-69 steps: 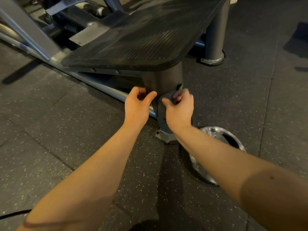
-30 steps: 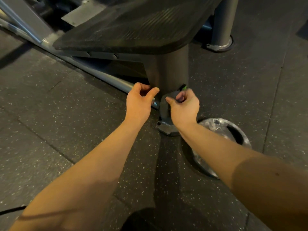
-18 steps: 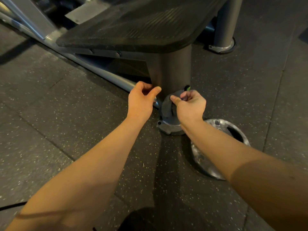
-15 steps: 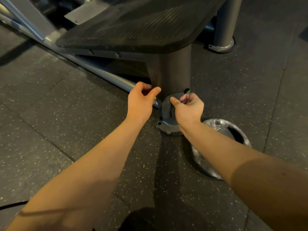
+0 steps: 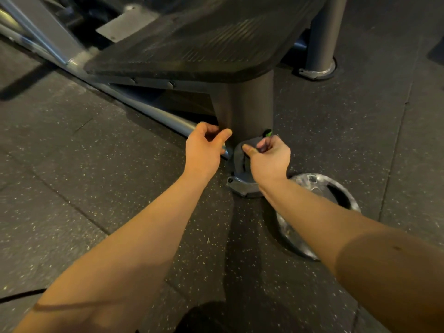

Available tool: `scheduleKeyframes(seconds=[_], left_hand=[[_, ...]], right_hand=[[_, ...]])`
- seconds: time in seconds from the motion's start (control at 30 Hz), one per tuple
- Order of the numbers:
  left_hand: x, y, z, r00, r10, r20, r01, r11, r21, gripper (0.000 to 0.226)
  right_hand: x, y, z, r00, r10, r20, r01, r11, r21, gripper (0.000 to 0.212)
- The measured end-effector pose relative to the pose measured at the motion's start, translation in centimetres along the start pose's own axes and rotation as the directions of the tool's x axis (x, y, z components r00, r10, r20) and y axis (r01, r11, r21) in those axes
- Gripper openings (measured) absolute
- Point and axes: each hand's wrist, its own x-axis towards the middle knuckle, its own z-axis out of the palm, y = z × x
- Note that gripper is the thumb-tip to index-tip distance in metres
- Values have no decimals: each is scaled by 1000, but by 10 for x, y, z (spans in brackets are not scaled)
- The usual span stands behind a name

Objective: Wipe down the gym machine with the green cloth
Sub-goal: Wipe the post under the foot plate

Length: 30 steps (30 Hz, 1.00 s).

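So the green cloth (image 5: 240, 155) sits right down at the bottom of the gym machine (image 5: 192, 39), wrapped against the foot of its round post (image 5: 245, 104), just above the bolted base plate (image 5: 242, 186). In this light most of it looks dark grey, and only a little bright green bit pokes out above the knuckles. The right hand (image 5: 270, 159) is clenched on it, thumb pointing left across the fabric and fingers curled over the top.

The left hand (image 5: 204, 150) is up against the other side of the post with fingers curled and thumb out. Honestly can't tell if it's got an end of the cloth or nothing at all.

A silver tube (image 5: 153, 114) runs in diagonally to the post from the left. A shiny weight plate (image 5: 312, 212) lies flat on the speckled rubber floor (image 5: 96, 164), just right of the base, partly under the right forearm. There's a second post (image 5: 322, 32) further back on the right.
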Motion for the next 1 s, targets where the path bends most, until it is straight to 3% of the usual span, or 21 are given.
scheduleKeyframes(seconds=[0.1,0.2,0.37,0.43,0.53,0.73,1.0], left_hand=[[-3,1,2,1000,-22,8,22,999,-33,21],[-4,2,3,999,-40,4,40,998,-48,20],[-3,-1,0,999,-20,40,20,1000,-11,19],[-2,-3,-1,999,-17,45,18,1000,-9,18],[-2,-9,3,999,-24,35,25,1000,-14,17],[-6,-26,18,993,-119,0,118,985,-126,18],[-15,-36,22,982,-181,55,185,978,-92,17]], right_hand=[[-1,35,7,984,178,-11,-178,982,-59,33],[-5,41,13,947,321,-12,-321,947,-11,39],[-9,-5,17,995,29,-94,-24,998,52,39],[-10,-11,20,994,-1,-109,10,997,78,39],[-12,1,27,990,72,-122,-61,994,89,46],[-8,52,47,918,391,-72,-385,919,82,50],[0,78,31,919,389,-67,-393,918,-51,53]])
